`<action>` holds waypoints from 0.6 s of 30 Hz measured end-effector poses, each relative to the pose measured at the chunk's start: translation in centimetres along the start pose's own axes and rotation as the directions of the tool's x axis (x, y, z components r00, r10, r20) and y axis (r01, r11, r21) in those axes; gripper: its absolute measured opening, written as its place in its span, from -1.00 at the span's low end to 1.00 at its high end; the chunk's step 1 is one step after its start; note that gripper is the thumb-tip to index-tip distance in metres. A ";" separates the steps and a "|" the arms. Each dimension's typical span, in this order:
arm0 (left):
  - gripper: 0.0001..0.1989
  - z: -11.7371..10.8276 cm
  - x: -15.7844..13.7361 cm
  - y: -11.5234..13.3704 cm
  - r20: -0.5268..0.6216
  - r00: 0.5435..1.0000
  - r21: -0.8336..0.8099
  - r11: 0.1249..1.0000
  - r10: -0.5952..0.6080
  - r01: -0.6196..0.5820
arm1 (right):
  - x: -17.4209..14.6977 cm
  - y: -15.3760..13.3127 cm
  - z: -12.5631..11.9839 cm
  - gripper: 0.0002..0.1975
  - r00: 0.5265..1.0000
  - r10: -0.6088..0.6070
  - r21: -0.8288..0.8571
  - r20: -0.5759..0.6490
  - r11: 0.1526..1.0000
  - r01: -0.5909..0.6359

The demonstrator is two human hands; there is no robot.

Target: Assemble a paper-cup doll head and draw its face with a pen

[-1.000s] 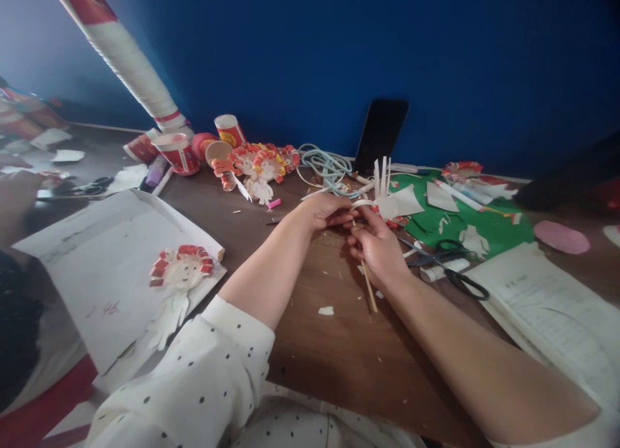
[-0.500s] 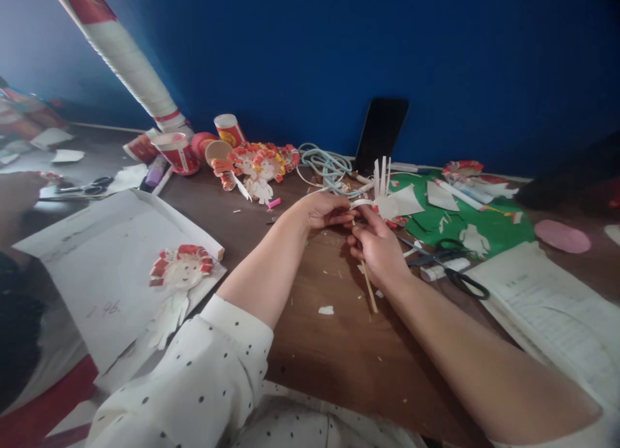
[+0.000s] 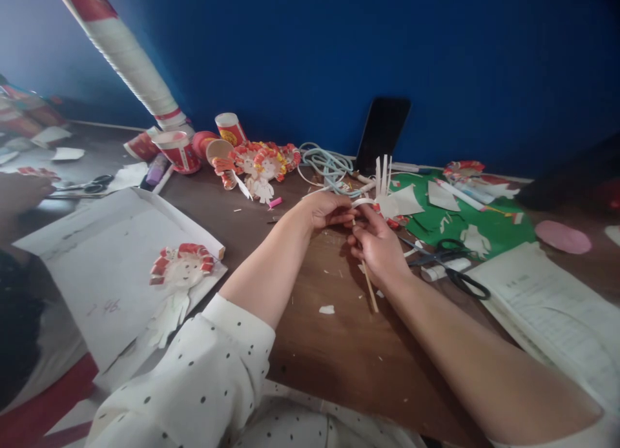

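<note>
Over the table my left hand (image 3: pixel 329 210) and my right hand (image 3: pixel 378 244) meet fingertip to fingertip. A thin wooden stick (image 3: pixel 371 290) passes through the closed fingers of my right hand, its lower end sticking out toward me. Between the hands a white paper strip (image 3: pixel 362 203) curves over the fingertips, and my left fingers pinch its near end. Whether the strip is wrapped around the stick's upper end is hidden by the fingers. Just beyond my right hand lies a white paper piece (image 3: pixel 401 201) beside upright cut strips (image 3: pixel 383 173).
Black scissors (image 3: pixel 460 264) and a green sheet (image 3: pixel 504 228) lie to the right, near printed papers (image 3: pixel 557 312). A phone (image 3: pixel 385 132) leans on the blue wall beside a coiled cable (image 3: pixel 329 167). Paper cups (image 3: pixel 179 152) and paper dolls (image 3: pixel 264 167) stand left, behind a large envelope (image 3: pixel 101 261).
Both hands stay almost in place around the stick and strip. The view has shifted very slightly; at the far left, another person's hand has moved a little.
</note>
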State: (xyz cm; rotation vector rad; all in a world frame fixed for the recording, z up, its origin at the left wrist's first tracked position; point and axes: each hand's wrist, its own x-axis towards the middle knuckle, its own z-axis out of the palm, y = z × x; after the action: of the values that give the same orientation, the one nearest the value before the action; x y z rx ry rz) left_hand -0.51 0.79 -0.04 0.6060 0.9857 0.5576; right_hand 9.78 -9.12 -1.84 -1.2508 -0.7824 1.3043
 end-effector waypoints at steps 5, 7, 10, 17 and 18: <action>-0.83 0.3 0.2 -0.3 -0.061 0.994 0.140 0.987 0.094 -0.085 | 0.0 0.0 0.0 -0.39 1.000 -0.003 -0.009 -0.003 1.000 0.003; -0.82 0.1 0.1 -0.2 -0.019 0.996 0.125 0.989 0.085 -0.082 | 0.0 -0.2 0.0 -0.37 1.000 0.008 -0.001 -0.014 1.000 -0.008; -0.78 -0.3 -0.1 -0.1 0.068 0.996 0.107 0.992 0.056 -0.063 | 0.0 -0.3 0.1 -0.35 0.999 0.028 0.016 -0.039 1.000 -0.027; -0.84 0.0 0.0 -0.3 0.021 0.996 0.075 0.994 0.084 -0.085 | -0.1 -0.3 0.2 -0.36 0.999 0.032 0.052 -0.041 0.998 -0.030; -0.85 0.2 0.0 -0.3 0.010 0.996 0.070 0.994 0.089 -0.090 | -0.1 -0.3 0.2 -0.36 0.999 0.032 0.053 -0.043 0.998 -0.029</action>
State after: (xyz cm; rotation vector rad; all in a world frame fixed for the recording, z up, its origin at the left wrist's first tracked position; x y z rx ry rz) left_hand -0.32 0.55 -0.19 0.7168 0.9787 0.6022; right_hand 9.66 -9.15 -1.44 -1.2500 -0.6961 1.3093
